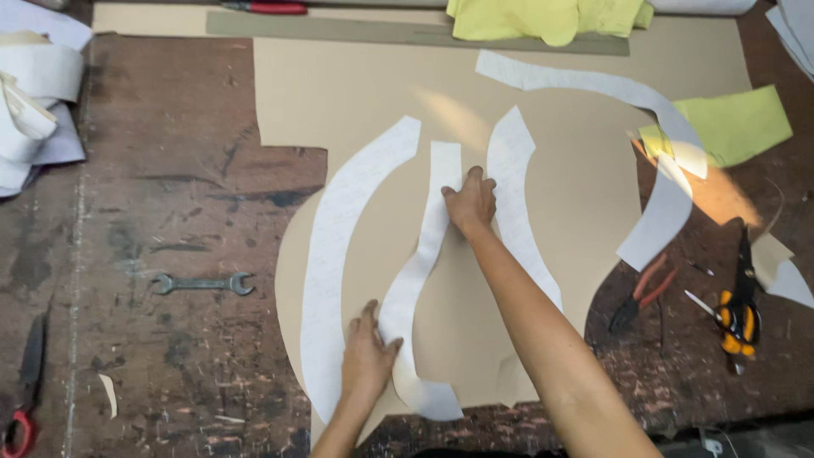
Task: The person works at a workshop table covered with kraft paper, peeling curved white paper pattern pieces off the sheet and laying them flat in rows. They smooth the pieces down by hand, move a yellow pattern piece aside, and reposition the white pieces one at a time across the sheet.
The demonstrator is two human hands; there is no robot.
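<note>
A large tan paper pattern sheet (373, 85) lies on a worn dark wooden table (170, 195). Three long curved white fabric strips rest on it. My left hand (366, 354) presses flat on the lower part of the middle strip (420, 263), fingers spread. My right hand (469, 202) presses near the top of that same strip, beside the right strip (513, 195). The left strip (335, 254) lies untouched. Neither hand grips anything.
A longer white strip (653, 136) curves across the sheet's right side. Yellow-green cloth (543, 17) lies at the top and right (738, 123). A wrench (202, 283) sits left, pliers (640, 293) and an orange-black tool (736, 314) right, red-handled scissors (21, 399) bottom left, white scraps (34, 93) top left.
</note>
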